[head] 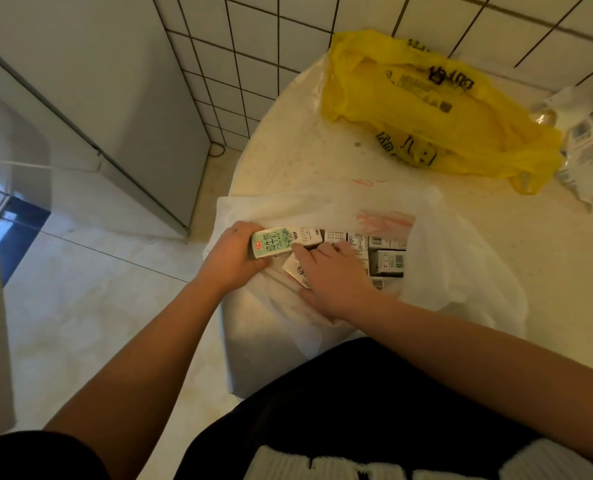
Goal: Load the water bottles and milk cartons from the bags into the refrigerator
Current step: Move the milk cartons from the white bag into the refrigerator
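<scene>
A white plastic bag (461,271) lies open on the round table (323,150), with several milk cartons (387,261) packed inside. My left hand (231,258) grips a green-and-white milk carton (276,242) at the bag's left edge. My right hand (333,275) reaches into the bag and its curled fingers close round another carton (293,270), with the index finger touching the green one. A yellow plastic bag (426,109) lies flattened at the back of the table. The refrigerator (90,98) stands to the left.
Clear crumpled packaging with printed labels (586,147) lies at the table's right edge. A tiled wall (288,36) runs behind the table. Pale floor tiles (97,289) stretch between me and the refrigerator.
</scene>
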`<state>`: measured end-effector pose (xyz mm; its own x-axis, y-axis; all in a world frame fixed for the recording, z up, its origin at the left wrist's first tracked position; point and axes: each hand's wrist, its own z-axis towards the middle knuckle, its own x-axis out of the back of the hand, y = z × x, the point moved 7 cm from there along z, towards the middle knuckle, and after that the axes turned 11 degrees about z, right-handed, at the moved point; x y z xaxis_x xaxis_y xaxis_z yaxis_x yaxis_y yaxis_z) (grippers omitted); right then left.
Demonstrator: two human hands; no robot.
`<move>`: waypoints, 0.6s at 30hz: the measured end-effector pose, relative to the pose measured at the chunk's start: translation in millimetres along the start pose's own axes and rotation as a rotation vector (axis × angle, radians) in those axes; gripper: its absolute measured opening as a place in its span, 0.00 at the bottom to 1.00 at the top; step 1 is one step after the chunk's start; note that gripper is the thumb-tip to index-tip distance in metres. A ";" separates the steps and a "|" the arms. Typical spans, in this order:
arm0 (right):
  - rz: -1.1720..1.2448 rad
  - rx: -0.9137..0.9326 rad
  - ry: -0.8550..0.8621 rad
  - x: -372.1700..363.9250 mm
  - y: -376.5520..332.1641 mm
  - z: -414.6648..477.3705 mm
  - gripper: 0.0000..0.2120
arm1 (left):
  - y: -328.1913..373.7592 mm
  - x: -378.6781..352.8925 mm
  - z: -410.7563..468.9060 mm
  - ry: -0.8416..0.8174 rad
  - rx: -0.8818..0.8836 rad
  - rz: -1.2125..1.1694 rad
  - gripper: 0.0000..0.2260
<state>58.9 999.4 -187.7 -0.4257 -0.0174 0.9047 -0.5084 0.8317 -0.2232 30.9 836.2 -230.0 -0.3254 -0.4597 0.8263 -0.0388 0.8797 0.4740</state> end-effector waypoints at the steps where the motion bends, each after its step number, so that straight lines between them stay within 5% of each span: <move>1: 0.023 -0.038 0.021 1.4 -1.3 2.9 0.31 | -0.4 1.1 0.7 -0.008 0.006 -0.006 0.23; 13: 0.552 -0.292 0.121 13.5 9.1 -12.9 0.19 | 3.7 16.8 -26.1 0.111 0.096 -0.439 0.18; 18: 0.984 -0.282 0.377 45.9 21.5 -59.5 0.11 | 22.8 48.2 -47.8 0.281 0.103 -0.539 0.16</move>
<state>73.0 1049.5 -129.4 -0.2711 0.8564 0.4395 0.1392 0.4867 -0.8624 59.4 828.2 -164.8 0.0262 -0.8454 0.5335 -0.2242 0.5152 0.8273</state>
